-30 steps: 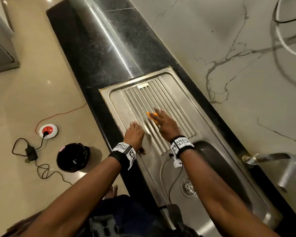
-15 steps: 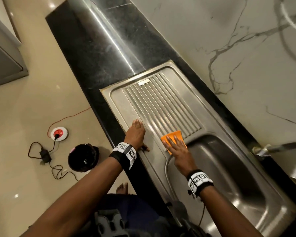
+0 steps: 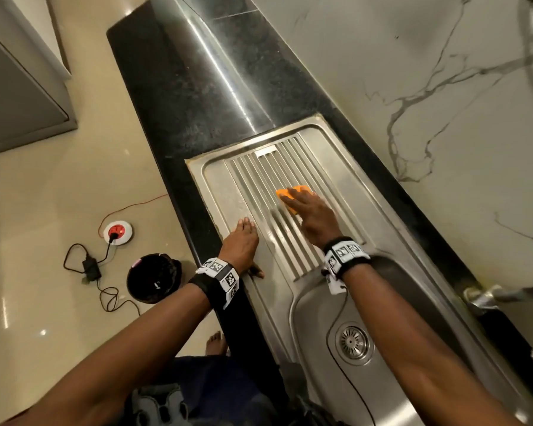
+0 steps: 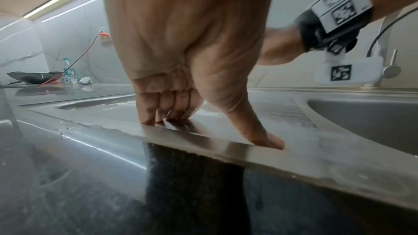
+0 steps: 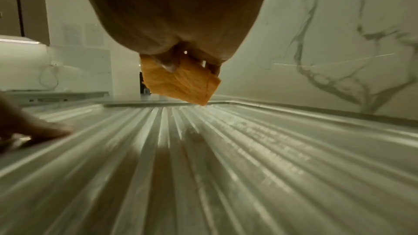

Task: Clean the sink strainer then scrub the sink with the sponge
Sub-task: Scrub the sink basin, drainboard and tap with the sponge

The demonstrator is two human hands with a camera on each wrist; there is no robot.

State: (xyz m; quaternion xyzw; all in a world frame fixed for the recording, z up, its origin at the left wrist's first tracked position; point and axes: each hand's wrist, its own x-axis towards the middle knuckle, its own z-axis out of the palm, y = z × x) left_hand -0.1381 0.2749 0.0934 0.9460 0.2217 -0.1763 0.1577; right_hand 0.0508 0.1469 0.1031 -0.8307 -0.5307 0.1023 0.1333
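Half a second ago the right hand and its orange sponge were at the lip of the basin; now they are up on the ridged drainboard, about midway along the ribs, while the left hand has stayed planted near the front rim.

On the floor at far left lie a round red-and-white socket, a black adapter on its tangled cord, and a black bin. Next comes the black granite counter, with the steel sink unit set into it.

The left hand rests palm down on the flat steel beside the ribs. The left wrist view shows its fingers straight and together, tips on the metal, thumb spread out along the front edge; it holds nothing.

The right hand lies over the sponge, most of which is hidden beneath it. The right wrist view shows the fingers bent round the sponge's far edge, pinching it, with one corner of the sponge dipping toward the ribs.

Right of the drainboard, the basin holds the round strainer seated in its drain. A steel tap stands at the far right against the marble wall.
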